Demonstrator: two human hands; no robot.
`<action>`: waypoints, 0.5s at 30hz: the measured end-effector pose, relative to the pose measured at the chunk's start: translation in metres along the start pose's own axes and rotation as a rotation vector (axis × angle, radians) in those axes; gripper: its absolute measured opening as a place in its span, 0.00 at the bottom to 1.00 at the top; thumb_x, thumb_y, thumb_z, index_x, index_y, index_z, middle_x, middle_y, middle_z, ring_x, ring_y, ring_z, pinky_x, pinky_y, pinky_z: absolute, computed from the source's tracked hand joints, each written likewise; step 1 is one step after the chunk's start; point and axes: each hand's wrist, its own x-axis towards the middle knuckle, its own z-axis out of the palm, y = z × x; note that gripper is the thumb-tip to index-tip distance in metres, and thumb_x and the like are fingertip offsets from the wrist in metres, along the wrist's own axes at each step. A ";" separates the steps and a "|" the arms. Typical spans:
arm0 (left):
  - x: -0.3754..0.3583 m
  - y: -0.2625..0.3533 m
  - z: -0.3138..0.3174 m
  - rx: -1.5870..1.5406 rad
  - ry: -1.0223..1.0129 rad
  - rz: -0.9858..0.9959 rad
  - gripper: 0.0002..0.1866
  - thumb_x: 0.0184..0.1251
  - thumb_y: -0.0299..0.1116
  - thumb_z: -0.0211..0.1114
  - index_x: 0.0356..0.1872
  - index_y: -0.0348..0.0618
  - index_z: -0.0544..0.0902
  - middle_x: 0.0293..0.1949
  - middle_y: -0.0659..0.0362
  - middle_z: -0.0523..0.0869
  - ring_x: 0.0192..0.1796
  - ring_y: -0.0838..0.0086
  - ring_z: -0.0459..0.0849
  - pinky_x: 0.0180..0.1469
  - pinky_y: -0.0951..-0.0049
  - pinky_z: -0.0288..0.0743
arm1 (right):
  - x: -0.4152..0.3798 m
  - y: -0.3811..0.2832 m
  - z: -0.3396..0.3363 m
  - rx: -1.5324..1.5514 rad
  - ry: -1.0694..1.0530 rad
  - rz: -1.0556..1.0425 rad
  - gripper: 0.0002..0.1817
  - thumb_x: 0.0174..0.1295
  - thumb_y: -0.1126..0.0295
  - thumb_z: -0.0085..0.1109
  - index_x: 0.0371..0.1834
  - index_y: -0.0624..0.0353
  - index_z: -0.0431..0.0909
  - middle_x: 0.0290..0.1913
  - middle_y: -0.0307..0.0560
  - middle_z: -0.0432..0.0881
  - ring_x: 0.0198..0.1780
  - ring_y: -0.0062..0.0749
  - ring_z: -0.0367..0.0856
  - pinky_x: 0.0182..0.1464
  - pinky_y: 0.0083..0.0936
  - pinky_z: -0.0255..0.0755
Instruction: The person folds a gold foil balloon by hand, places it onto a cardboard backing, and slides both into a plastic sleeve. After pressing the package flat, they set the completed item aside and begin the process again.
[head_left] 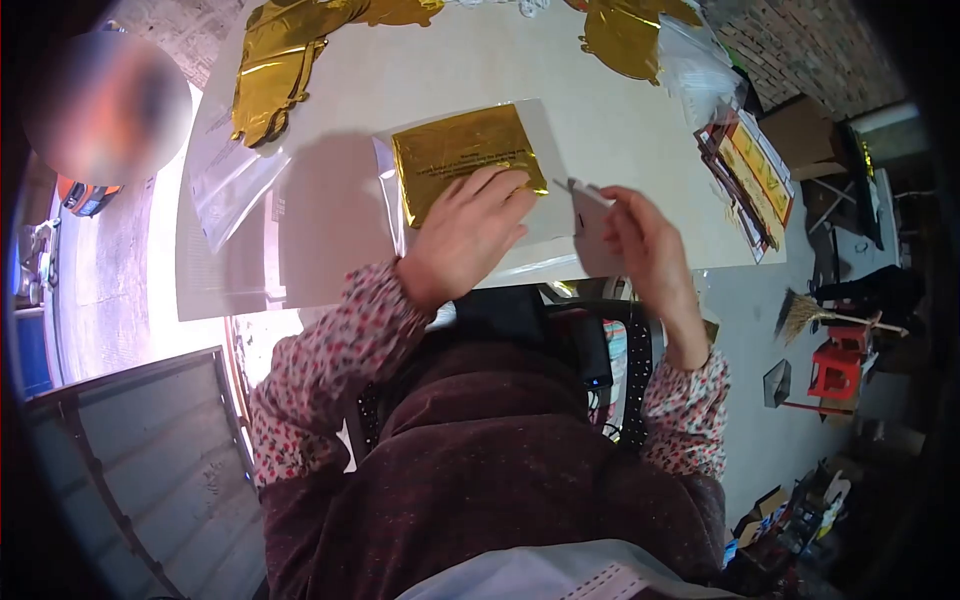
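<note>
A folded gold foil packet (pixel 465 150) with dark printed text lies in a clear plastic bag (pixel 388 185) near the table's front edge. My left hand (pixel 470 230) rests on the packet's lower part, fingers stretched out and partly covering it. To the right, my right hand (pixel 645 240) is raised a little over the table, thumb and fingers pinched together. A thin pale piece (pixel 578 186) sticks out from those fingertips toward the packet. I cannot make out what it is. The right hand's shadow falls on the tabletop beside it.
Gold foil pieces (pixel 275 75) lie at the table's (pixel 330 200) back left, more gold foil (pixel 620 40) at the back right. Clear bags (pixel 230 180) hang near the left edge. Colourful printed cards (pixel 750 180) are stacked at the right edge. A broom (pixel 800 312) and red stool (pixel 838 370) stand beyond.
</note>
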 end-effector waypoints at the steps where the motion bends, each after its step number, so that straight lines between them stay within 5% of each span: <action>1: 0.006 -0.002 0.006 -0.002 -0.049 -0.008 0.14 0.61 0.31 0.68 0.47 0.40 0.81 0.50 0.53 0.83 0.54 0.58 0.81 0.56 0.62 0.77 | -0.008 -0.001 0.004 -0.025 0.023 0.003 0.11 0.71 0.75 0.53 0.55 0.62 0.77 0.34 0.52 0.84 0.34 0.34 0.85 0.40 0.31 0.77; 6: 0.018 -0.006 0.013 0.129 -0.104 0.031 0.07 0.63 0.30 0.65 0.38 0.40 0.80 0.40 0.55 0.83 0.46 0.60 0.83 0.45 0.62 0.80 | -0.031 -0.002 0.013 -0.112 0.135 0.007 0.09 0.66 0.74 0.63 0.48 0.61 0.81 0.33 0.53 0.86 0.31 0.45 0.87 0.34 0.35 0.79; 9: 0.022 -0.006 0.014 0.149 -0.075 0.026 0.04 0.62 0.28 0.64 0.34 0.40 0.79 0.36 0.55 0.83 0.42 0.61 0.84 0.39 0.61 0.80 | -0.029 0.004 0.021 -0.259 0.258 -0.257 0.05 0.63 0.73 0.66 0.41 0.61 0.83 0.34 0.50 0.85 0.32 0.43 0.86 0.34 0.34 0.78; 15: 0.022 -0.001 0.016 -0.005 -0.019 -0.099 0.03 0.65 0.27 0.64 0.36 0.38 0.83 0.34 0.51 0.85 0.39 0.57 0.86 0.39 0.62 0.81 | -0.023 0.002 0.032 -0.400 0.321 -0.272 0.04 0.60 0.74 0.68 0.34 0.60 0.82 0.32 0.45 0.76 0.32 0.40 0.80 0.31 0.34 0.76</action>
